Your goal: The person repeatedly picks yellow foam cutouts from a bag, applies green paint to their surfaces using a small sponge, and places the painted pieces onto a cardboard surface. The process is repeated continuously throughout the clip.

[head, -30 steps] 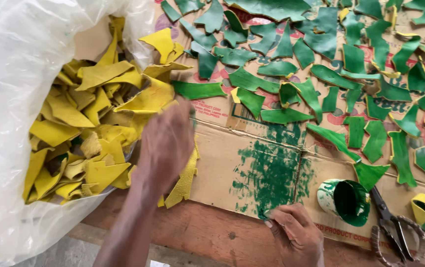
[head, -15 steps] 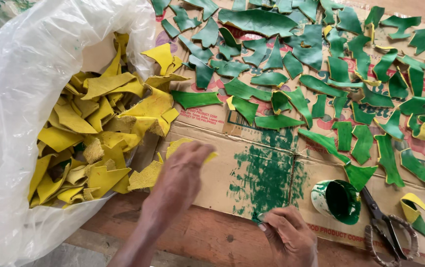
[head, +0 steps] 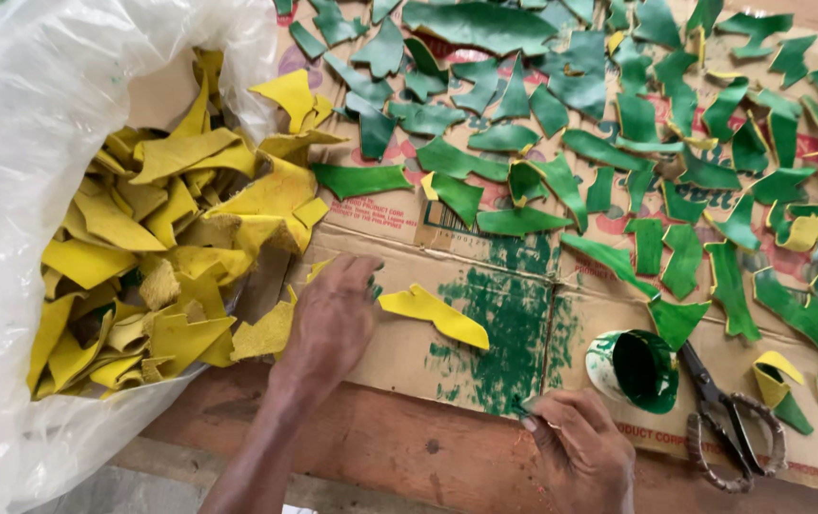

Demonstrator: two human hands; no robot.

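One yellow scrap [head: 433, 317] now lies on the cardboard [head: 399, 362], out of the bag [head: 9, 190]; my left hand [head: 333, 319] flat beside it, fingers loose; right hand [head: 580, 447] pinches a brush [head: 526, 409].

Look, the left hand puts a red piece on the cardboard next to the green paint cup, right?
Not quite: the head view shows the piece is yellow, not red. The left hand lays it on the cardboard, with the green paint cup nearby.

Wooden bench [head: 399, 447] carries paint-stained flattened cardboard [head: 409, 352]
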